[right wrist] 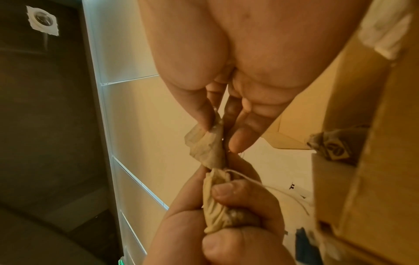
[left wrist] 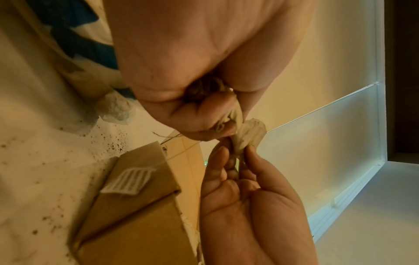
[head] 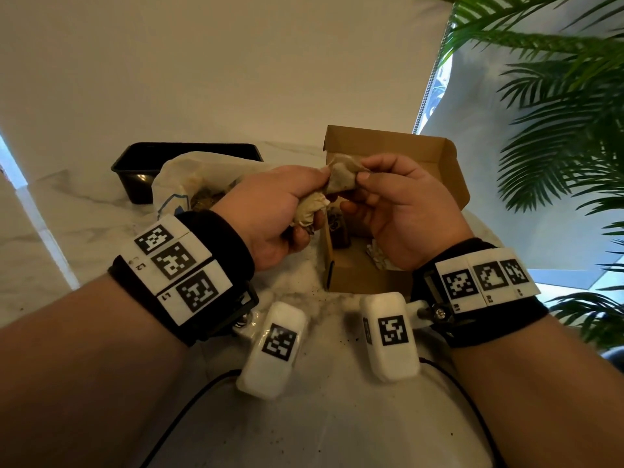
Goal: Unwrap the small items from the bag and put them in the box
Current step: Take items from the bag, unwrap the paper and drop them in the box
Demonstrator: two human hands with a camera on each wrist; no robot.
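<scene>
Both hands hold one crumpled tan paper wrapper (head: 339, 184) in the air above the open cardboard box (head: 388, 146). My left hand (head: 297, 197) grips the bunched lower part (right wrist: 217, 208) in its curled fingers, with a thin string trailing from it. My right hand (head: 368, 177) pinches the wrapper's upper flap (left wrist: 248, 132) between thumb and fingers. What is inside the wrapper is hidden. A dark unwrapped item (head: 339, 233) and a scrap of white paper (head: 376, 255) lie in the box. The white plastic bag (head: 189, 184) lies open to the left, behind my left hand.
A black plastic tray (head: 141, 163) stands behind the bag on the white marble table (head: 84, 204). Dark crumbs are scattered on the table near the box (left wrist: 113, 139). A palm plant (head: 557, 113) fills the right side. Cables run across the table's near edge.
</scene>
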